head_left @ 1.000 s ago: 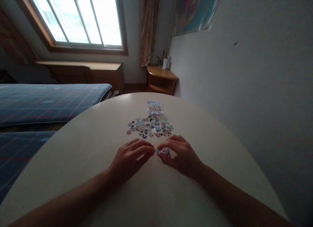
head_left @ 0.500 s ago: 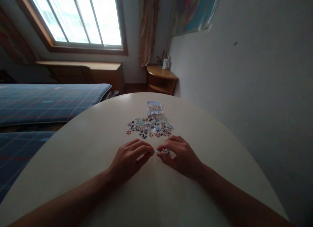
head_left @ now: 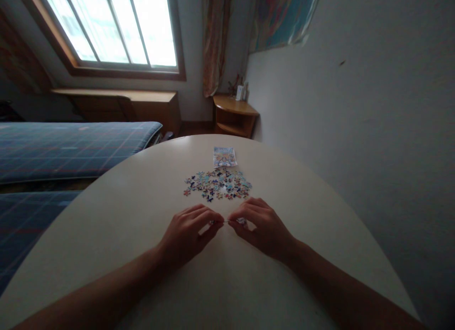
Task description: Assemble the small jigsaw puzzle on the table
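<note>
My left hand (head_left: 190, 229) and my right hand (head_left: 263, 228) meet fingertip to fingertip above the near part of the white table. Between them is a thin puzzle piece (head_left: 226, 221), seen almost edge-on, with thumb and forefinger of each hand closed on it. Patterned puzzle pieces (head_left: 242, 221) show through the gap under my right fingers; whether they are joined is hidden. A little more pattern shows behind my left fingertips, too small to make out. Just beyond my hands spreads a pile of loose puzzle pieces (head_left: 220, 184), mostly blue, white and orange.
A small printed picture sheet (head_left: 224, 157) lies behind the pile on the round table (head_left: 149, 188). To the left are plaid mattresses (head_left: 78, 145). A wooden corner shelf (head_left: 236, 105) stands past the far edge, and a bare wall (head_left: 355, 117) rises on the right.
The piece between my fingertips has turned from showing its pale blue face to nearly edge-on. My right fingertips have closed together. The pile and the picture sheet have not moved.
</note>
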`<state>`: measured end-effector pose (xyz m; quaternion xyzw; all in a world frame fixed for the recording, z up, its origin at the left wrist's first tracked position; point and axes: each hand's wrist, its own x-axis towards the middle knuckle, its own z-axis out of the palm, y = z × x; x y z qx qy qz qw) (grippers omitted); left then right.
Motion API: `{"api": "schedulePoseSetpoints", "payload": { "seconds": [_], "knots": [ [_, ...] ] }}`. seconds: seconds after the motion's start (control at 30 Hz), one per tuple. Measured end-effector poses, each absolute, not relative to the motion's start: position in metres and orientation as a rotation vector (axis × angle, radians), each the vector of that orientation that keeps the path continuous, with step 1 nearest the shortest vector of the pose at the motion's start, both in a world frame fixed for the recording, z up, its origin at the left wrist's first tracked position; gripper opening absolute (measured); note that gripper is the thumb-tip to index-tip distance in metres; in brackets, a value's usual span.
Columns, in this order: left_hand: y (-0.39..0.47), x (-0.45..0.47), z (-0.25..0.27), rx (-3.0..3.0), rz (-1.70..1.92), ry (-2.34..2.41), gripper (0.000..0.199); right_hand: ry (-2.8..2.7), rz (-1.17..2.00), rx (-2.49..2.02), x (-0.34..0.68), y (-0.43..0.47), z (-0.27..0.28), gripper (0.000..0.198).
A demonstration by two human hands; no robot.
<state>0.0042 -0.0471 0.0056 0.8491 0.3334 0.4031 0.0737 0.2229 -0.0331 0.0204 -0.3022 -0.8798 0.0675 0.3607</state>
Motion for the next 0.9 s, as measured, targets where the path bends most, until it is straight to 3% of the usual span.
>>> {"api": "schedulePoseSetpoints", "payload": {
  "seconds": [0.53,0.9],
  "knots": [
    [-0.042,0.000,0.002,2.458,1.182,1.111,0.007,-2.278,0.183,-0.788,0.225,-0.034,0.020,0.002],
    [-0.033,-0.009,-0.006,2.517,1.004,1.491,0.005,-2.749,0.355,-0.691,0.227,-0.041,0.021,0.061]
  ]
}}
